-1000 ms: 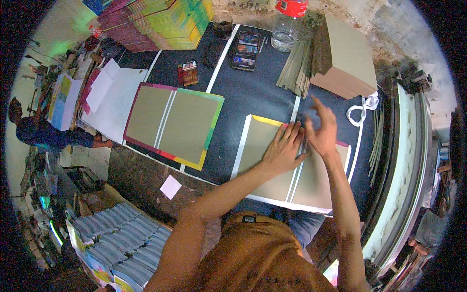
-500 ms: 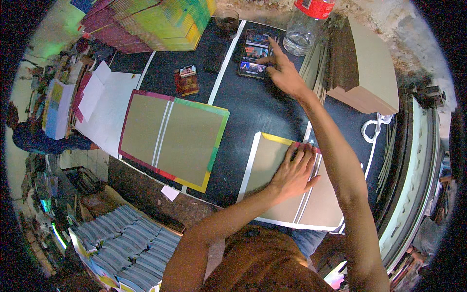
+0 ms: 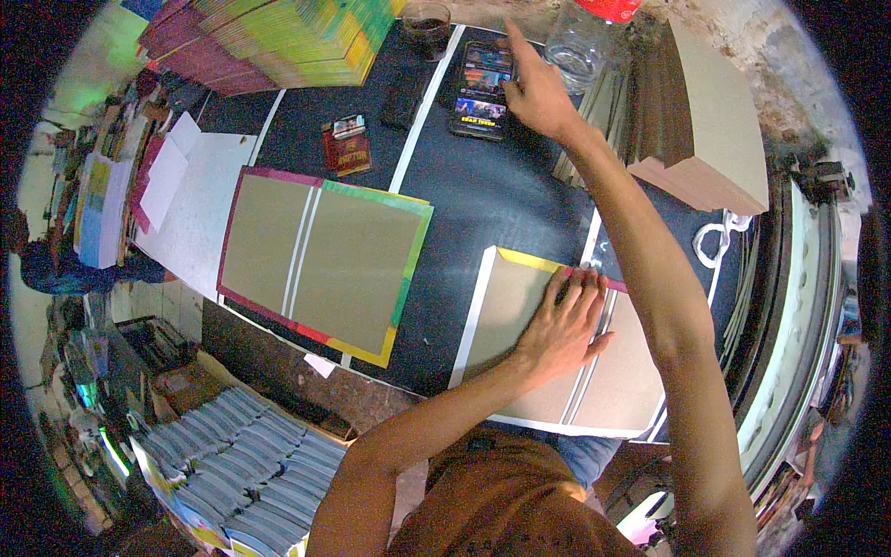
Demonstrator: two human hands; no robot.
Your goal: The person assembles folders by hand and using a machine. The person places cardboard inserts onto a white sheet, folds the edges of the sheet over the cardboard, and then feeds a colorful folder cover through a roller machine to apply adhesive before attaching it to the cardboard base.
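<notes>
The cover [image 3: 520, 306] lies on the table [image 3: 501, 186] under the left hand [image 3: 564, 325], fingers extended, gripping nothing. The right hand [image 3: 541, 93], index extended, appears empty near the phone [image 3: 482, 88]. Cover appears light, stiff; grip outer edges.

Dim, uneven indoor light leaves a soft grey sheen across the matte black tabletop [image 3: 455, 251], while the dark brown floor [image 3: 371, 395] below it sinks into shadow and a hazy green glow tints the upper left. The lit screen of the black rectangular smartphone [image 3: 481, 93] shows brightly, and a white streak glares at the lower left. Coloured grain speckles the darker parts, fine detail is soft, and the fisheye lens bows the long pale metal-edged machine [image 3: 789, 371] at the right before everything falls into a black vignette.
</notes>
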